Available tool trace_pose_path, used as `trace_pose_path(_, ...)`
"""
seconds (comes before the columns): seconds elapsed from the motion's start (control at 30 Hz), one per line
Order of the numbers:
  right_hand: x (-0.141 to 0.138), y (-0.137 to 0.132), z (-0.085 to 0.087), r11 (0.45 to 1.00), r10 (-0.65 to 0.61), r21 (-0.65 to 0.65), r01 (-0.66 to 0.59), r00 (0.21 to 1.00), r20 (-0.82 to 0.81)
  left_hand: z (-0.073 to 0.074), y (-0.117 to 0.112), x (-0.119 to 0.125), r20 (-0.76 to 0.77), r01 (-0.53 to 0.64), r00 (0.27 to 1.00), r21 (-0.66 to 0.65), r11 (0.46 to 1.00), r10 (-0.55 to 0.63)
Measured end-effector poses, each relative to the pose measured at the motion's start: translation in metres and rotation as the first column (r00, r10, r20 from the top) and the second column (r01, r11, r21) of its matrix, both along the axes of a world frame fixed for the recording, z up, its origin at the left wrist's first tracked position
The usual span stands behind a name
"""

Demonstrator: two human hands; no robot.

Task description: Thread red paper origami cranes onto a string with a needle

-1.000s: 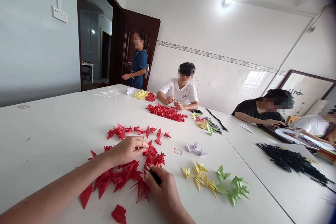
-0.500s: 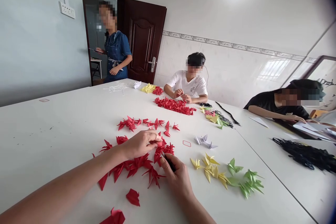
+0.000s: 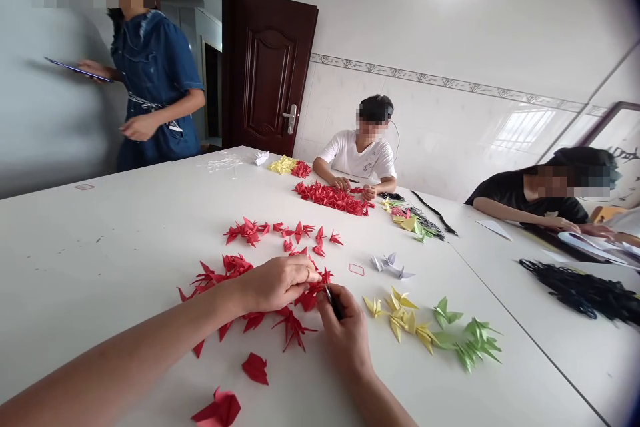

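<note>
Over a cluster of red folded paper cranes (image 3: 293, 328) reaches my left hand (image 3: 280, 283), its fingers bent together and pinching red paper, seemingly one crane. My right hand (image 3: 345, 327) is wrapped round a small black-handled tool with a thin metal tip (image 3: 334, 303); its exact kind is hidden by the fingers. The tip points at the red paper beside my left fingertips. Nearer to me lie a loose red folded piece (image 3: 256, 368) and another red piece (image 3: 219, 408). Yellow cranes (image 3: 400, 313) and green cranes (image 3: 473, 340) are to the right of my right hand.
White cranes (image 3: 391, 265) lie beyond the yellow ones. Across the white table (image 3: 125, 267), a person in white (image 3: 357, 157) sits by a red crane heap (image 3: 333, 197). A person in black (image 3: 530, 197) sits near black cords (image 3: 580, 290). A person in blue (image 3: 155, 80) stands left.
My hands have shifted slightly right and up together over the red cranes. The person in blue has come from the doorway toward the left. The seated person in white has lowered their hands.
</note>
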State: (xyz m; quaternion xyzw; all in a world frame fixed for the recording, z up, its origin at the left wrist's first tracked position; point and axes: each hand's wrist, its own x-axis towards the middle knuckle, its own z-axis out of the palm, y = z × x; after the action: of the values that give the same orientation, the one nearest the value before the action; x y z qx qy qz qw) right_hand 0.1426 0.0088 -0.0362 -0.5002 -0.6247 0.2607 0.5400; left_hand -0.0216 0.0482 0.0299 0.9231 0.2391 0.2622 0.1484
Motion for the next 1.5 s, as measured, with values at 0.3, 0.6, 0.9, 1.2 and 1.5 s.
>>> trace_pose_path(0.3,-0.001,0.000,0.000,1.000,0.014,-0.010,-0.014,1.000,-0.011,0.004,-0.005,0.003,0.049,-0.046,0.997,-0.158,0.986,0.054)
trace_pose_path(0.6,0.001,-0.002,0.002,0.995,0.099,-0.010,-0.099,0.995,0.016,-0.002,0.002,0.002,0.113,-0.004,0.993,-0.176,0.984,0.024)
trace_pose_path(0.9,0.002,-0.005,0.006,0.986,0.165,-0.003,-0.165,0.985,0.049,-0.009,0.009,-0.003,0.121,-0.019,0.992,-0.121,0.992,0.033)
trace_pose_path(1.2,0.000,-0.004,0.007,0.979,0.202,-0.037,-0.200,0.976,0.078,-0.007,0.007,-0.001,0.064,-0.050,0.996,-0.092,0.995,0.056)
trace_pose_path(1.5,0.002,-0.003,0.004,0.980,0.199,-0.044,-0.196,0.977,0.077,-0.010,0.008,-0.001,0.101,-0.075,0.992,-0.072,0.995,0.082)
